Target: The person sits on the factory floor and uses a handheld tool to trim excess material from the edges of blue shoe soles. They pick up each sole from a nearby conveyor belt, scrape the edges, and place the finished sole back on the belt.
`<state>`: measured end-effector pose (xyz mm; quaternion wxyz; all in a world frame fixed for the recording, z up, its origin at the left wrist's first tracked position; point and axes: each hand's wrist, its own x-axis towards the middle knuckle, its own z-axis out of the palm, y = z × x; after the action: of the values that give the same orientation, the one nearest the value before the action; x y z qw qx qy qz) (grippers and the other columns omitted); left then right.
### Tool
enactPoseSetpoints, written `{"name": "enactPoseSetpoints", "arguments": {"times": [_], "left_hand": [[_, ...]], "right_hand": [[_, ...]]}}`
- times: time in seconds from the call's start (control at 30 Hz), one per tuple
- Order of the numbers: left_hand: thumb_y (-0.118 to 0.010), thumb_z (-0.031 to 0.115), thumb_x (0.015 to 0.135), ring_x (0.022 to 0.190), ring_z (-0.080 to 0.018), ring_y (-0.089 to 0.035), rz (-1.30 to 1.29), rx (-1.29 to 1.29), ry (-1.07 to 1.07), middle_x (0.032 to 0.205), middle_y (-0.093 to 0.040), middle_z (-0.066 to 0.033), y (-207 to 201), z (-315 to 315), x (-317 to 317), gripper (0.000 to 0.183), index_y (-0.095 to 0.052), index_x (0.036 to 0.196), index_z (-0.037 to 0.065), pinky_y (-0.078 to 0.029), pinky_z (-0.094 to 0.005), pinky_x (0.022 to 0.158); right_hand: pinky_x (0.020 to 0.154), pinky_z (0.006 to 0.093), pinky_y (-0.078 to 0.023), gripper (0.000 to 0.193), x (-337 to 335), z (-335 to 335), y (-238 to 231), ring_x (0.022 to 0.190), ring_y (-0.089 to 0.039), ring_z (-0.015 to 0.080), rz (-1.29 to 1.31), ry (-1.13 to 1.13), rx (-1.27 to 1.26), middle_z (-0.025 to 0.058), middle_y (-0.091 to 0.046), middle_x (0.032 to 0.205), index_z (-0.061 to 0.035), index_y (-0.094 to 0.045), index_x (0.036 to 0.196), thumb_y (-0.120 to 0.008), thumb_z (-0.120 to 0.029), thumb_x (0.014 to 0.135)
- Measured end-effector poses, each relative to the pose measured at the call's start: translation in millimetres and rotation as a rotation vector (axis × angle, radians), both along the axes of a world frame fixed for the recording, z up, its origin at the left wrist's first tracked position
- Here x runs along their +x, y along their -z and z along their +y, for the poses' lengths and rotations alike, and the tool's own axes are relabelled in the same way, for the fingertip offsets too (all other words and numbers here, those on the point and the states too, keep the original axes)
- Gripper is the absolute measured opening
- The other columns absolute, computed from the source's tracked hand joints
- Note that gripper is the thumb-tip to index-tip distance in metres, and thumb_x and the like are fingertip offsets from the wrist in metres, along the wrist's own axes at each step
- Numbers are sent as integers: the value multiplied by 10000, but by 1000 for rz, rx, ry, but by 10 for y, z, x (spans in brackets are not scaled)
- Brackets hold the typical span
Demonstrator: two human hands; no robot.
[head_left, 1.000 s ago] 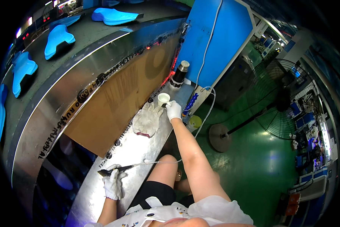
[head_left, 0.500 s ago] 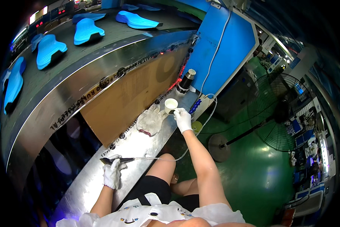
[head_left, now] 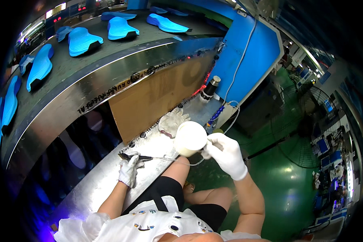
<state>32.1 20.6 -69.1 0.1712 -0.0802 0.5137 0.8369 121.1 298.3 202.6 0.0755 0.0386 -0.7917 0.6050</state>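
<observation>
We note the person's right hand (head_left: 228, 155), in a white knit glove, at the right side of a round white cup (head_left: 191, 137); its grip is closed, with thumb and fingers pinched together on the cup's side. The cup is raised clear of the long, brushed silver metal counter (head_left: 104, 175), at about its near edge in our view, mouth toward the camera; we cannot make out its contents. The left hand (head_left: 129, 171), gloved in white knit with grey-stained fingers, rests low over the counter, its grip curled around a slim black hand tool (head_left: 146, 158) with a flattened dark head pointing left. From the tool's right end we trace a thin pale tube (head_left: 171, 159) running off past the counter's edge. Beyond the cup, we record a loose off-white fabric glove (head_left: 171, 123) lying flat on the counter, beside a large brown cardboard sheet (head_left: 157, 105) leaning along the back. At the far end stands a black cylindrical flask (head_left: 209, 89) with a silver cap. Above, we observe bright blue foot-shaped pieces (head_left: 83, 41) spaced along a dark flat belt (head_left: 92, 64).
</observation>
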Motion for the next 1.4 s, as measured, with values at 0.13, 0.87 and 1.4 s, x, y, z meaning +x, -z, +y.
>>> {"name": "enactPoseSetpoints", "arguments": {"times": [0.13,0.87,1.4], "left_hand": [[-655,225,935,682,-193,-645,-4,31,-26,929,-677,-150,-30,11,26,312,-577,1152,14,-515,-301,590],[-628,177,953,723,-255,-670,83,74,-27,969,-625,-160,-141,54,29,341,-488,1174,-42,-579,-354,639],[-635,171,954,737,-214,-644,43,54,-32,921,-605,-113,-175,35,60,268,-540,1122,-15,-564,-344,635]], "right_hand": [[663,232,-527,140,473,-196,-435,768,-636,88,80,-91,139,79,-664,878,58,-651,970,-689,40,837],[607,278,-553,354,1187,-328,-893,715,-691,221,368,-319,443,84,-697,909,-46,-696,934,-859,-134,632],[557,280,-541,275,1164,-399,-973,624,-661,199,636,-216,292,145,-687,954,-11,-702,881,-835,-70,646]]}}
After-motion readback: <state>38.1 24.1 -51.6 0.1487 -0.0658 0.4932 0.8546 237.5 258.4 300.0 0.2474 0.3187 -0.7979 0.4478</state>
